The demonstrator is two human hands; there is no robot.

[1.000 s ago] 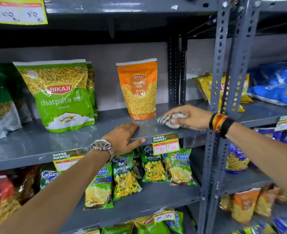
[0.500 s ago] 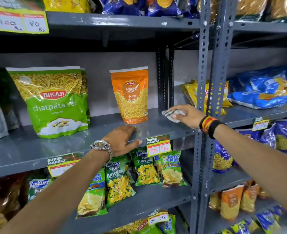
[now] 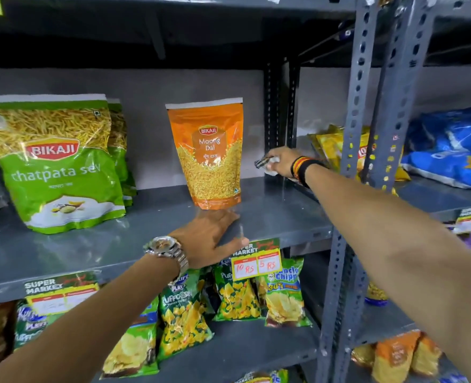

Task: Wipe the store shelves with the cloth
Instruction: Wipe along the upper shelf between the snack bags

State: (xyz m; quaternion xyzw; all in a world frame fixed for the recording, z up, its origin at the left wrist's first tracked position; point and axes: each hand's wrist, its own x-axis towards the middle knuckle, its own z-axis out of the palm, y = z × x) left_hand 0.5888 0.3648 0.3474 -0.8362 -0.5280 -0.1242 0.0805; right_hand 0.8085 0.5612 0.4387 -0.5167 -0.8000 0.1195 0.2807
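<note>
A grey metal shelf (image 3: 278,214) runs across the middle of the view. My right hand (image 3: 281,163) reaches to the shelf's back right corner, beside the dark rear upright, and is closed on a small white cloth with dark stripes (image 3: 266,163). My left hand (image 3: 212,237) lies flat, palm down, on the shelf's front edge just before an orange Moong Dal pouch (image 3: 210,153), with the thumb over the lip. A metal watch sits on that wrist.
A big green chatpata sev bag (image 3: 54,161) stands at the left of the shelf. Perforated grey uprights (image 3: 350,161) divide off a right bay with yellow packets (image 3: 331,146) and blue packets (image 3: 455,150). Price tags (image 3: 256,261) hang on the front lip; snack packs (image 3: 237,297) fill the shelf below.
My right hand with the cloth has slid from the shelf's front-middle toward the back right corner. My left hand has stayed planted on the front edge. The camera has moved closer.
</note>
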